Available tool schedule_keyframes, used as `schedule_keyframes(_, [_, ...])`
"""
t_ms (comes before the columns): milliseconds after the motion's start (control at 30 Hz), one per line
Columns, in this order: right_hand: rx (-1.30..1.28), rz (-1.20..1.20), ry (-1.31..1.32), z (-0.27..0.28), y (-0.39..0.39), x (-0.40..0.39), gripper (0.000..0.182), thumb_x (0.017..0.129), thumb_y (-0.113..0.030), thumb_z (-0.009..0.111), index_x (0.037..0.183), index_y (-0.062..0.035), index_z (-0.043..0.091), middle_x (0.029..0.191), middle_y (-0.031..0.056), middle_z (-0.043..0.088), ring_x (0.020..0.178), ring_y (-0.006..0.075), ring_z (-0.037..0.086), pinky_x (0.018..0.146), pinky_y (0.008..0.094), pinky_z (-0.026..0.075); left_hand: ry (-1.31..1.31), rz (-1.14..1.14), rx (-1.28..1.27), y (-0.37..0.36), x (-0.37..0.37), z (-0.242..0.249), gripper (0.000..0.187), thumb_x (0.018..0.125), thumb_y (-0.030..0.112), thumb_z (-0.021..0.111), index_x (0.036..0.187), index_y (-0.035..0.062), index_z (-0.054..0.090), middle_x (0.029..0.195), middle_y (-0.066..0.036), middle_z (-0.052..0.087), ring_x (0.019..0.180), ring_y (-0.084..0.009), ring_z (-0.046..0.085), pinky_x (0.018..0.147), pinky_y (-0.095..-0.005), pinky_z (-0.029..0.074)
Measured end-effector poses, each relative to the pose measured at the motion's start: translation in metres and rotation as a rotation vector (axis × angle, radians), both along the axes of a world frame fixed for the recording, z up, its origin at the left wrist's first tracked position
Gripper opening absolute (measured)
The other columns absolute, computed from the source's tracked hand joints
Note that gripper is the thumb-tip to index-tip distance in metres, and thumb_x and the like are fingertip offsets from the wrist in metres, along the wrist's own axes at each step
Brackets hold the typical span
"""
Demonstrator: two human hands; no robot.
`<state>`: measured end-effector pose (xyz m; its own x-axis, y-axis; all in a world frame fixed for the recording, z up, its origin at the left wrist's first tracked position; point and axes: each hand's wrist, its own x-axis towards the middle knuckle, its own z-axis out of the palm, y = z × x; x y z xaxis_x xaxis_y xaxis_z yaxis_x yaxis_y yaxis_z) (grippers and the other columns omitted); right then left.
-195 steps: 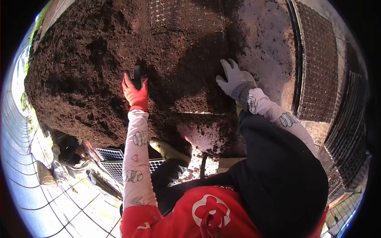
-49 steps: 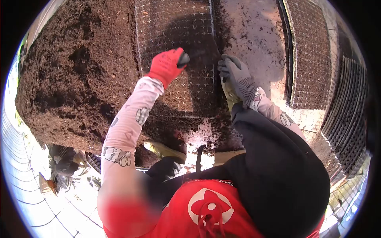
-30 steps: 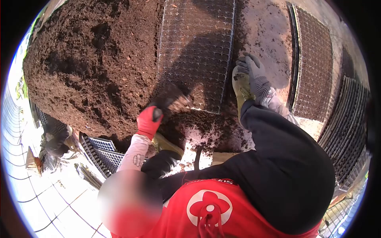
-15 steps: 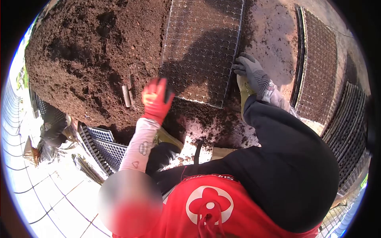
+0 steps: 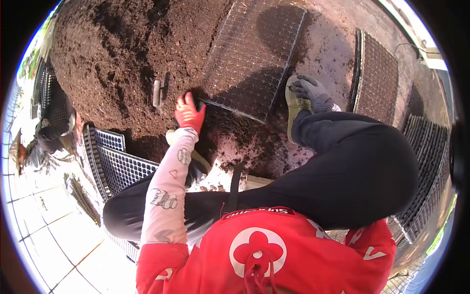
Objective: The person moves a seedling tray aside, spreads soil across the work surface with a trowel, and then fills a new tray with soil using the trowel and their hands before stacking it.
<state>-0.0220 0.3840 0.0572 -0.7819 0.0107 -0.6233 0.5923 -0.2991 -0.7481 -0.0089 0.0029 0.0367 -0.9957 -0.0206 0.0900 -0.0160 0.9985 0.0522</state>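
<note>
My left hand (image 5: pixel 190 113), in a red glove, is beside the near left corner of a soil-filled seedling tray (image 5: pixel 254 54). Its fingers are spread on dark soil and hold nothing that shows. To the right of the tray, my right hand (image 5: pixel 310 91), in a grey glove, rests over the toe of my yellowish shoe (image 5: pixel 295 105). Its fingers are stretched out and apart. Loose soil (image 5: pixel 235 134) lies along the tray's near edge.
A large soil heap (image 5: pixel 112 63) fills the upper left, with a short cylindrical handle (image 5: pixel 156 93) in it. Empty trays (image 5: pixel 127 164) lean at lower left. Another filled tray (image 5: pixel 376 81) lies right, near stacked trays (image 5: pixel 427 147). A dark-clothed person (image 5: pixel 51 134) is far left.
My right hand has moved off the tray's right edge onto my shoe. My left hand has shifted slightly off the tray's corner. The view has turned, and the tray now looks tilted.
</note>
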Motion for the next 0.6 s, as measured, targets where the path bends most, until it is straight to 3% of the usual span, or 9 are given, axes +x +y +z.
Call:
schedule_keyframes(33, [0.097,0.105,-0.006,0.003,0.003,0.002,0.031,0.086,-0.010,0.047,0.115,-0.0013,0.044,0.090,0.0109,0.056,0.071,0.0155,0.056,0.057,0.0243,0.047,-0.049,0.088,-0.053,-0.006,-0.001,0.002,0.063,0.067,0.038,0.064,0.119,0.0113,0.041,0.116,-0.016,0.043,0.101,-0.0328,0.047,0.080,-0.0417,0.041])
schedule_keyframes(133, [0.124,0.192,0.081,0.023,-0.010,0.016,0.031,0.086,-0.010,0.046,0.116,-0.0021,0.044,0.087,0.0090,0.058,0.070,0.0144,0.056,0.058,0.0232,0.046,0.001,-0.303,0.013,0.019,0.008,0.025,0.060,0.066,0.033,0.065,0.117,0.0112,0.043,0.118,-0.015,0.042,0.104,-0.0319,0.044,0.083,-0.0422,0.038])
schedule_keyframes(233, [0.148,0.256,0.150,0.008,-0.029,0.051,0.031,0.086,-0.011,0.045,0.116,-0.0025,0.045,0.089,0.0088,0.057,0.071,0.0142,0.056,0.058,0.0229,0.045,-0.116,-0.829,0.072,0.077,0.035,0.042,0.054,0.064,0.031,0.067,0.113,0.0184,0.048,0.118,-0.015,0.044,0.108,-0.0339,0.041,0.088,-0.0466,0.035])
schedule_keyframes(300, [0.182,0.289,0.134,-0.007,-0.027,0.063,0.031,0.086,-0.012,0.045,0.115,-0.0023,0.044,0.090,0.0086,0.057,0.071,0.0141,0.055,0.058,0.0229,0.045,-0.188,-1.203,0.081,0.106,0.043,0.022,0.051,0.063,0.034,0.065,0.109,0.0182,0.051,0.119,-0.014,0.045,0.112,-0.0340,0.039,0.090,-0.0507,0.032])
schedule_keyframes(367, [-0.042,-0.020,-0.106,-0.028,-0.015,0.067,0.031,0.086,-0.014,0.045,0.115,-0.0019,0.044,0.093,0.0093,0.056,0.073,0.0144,0.056,0.060,0.0240,0.046,-0.200,-1.352,0.049,0.124,0.043,0.005,0.048,0.064,0.035,0.063,0.107,0.0170,0.053,0.117,-0.013,0.047,0.112,-0.0338,0.040,0.092,-0.0505,0.031])
schedule_keyframes(400, [-0.144,-0.098,0.015,-0.049,-0.010,0.070,0.030,0.087,-0.014,0.044,0.114,-0.0011,0.044,0.095,0.0098,0.056,0.075,0.0155,0.057,0.063,0.0258,0.047,-0.226,-1.371,0.046,0.130,0.040,-0.002,0.048,0.064,0.035,0.063,0.107,0.0170,0.053,0.117,-0.013,0.047,0.112,-0.0338,0.040,0.092,-0.0505,0.031])
schedule_keyframes(500, [-0.056,-0.116,-0.029,-0.008,-0.012,0.067,0.030,0.087,-0.015,0.045,0.114,-0.0016,0.044,0.094,0.0098,0.056,0.077,0.0159,0.058,0.064,0.0263,0.048,-0.218,-1.526,-0.069,0.152,0.005,-0.011,0.045,0.065,0.036,0.063,0.104,0.0155,0.054,0.115,-0.011,0.049,0.112,-0.0317,0.042,0.093,-0.0509,0.030])
schedule_keyframes(600, [-0.151,-0.177,-0.059,-0.053,-0.002,0.078,0.031,0.087,-0.016,0.045,0.115,-0.0027,0.044,0.092,0.0091,0.057,0.074,0.0156,0.058,0.063,0.0266,0.048,-0.269,-1.634,-0.130,0.177,-0.043,-0.004,0.047,0.066,0.038,0.062,0.106,0.0158,0.053,0.112,-0.009,0.051,0.110,-0.0280,0.045,0.094,-0.0515,0.030])
